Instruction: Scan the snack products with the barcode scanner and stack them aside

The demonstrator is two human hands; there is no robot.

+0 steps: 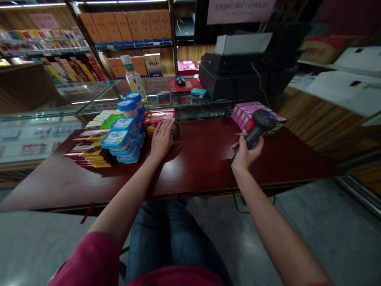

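Observation:
My left hand (162,138) lies with its fingers stretched over the near right part of a group of red boxes (154,116) on the dark red table. Whether it grips one of them I cannot make out; the hand looks flat. In my right hand (247,153) is a black handheld barcode scanner (256,129), fingers wrapped round its handle, head raised and tilted to the right. Its cable hangs below the wrist over the table's front edge. Behind the scanner stands a row of pink boxes (245,111). Blue-lidded plastic tubs (119,137) are stacked left of my left hand.
Yellow and red packets (92,155) lie fanned at the left of the table (193,159). A clear bottle (133,79) with a green label stands behind the tubs. A glass counter, a mouse (180,81) and a black machine (244,75) are at the back.

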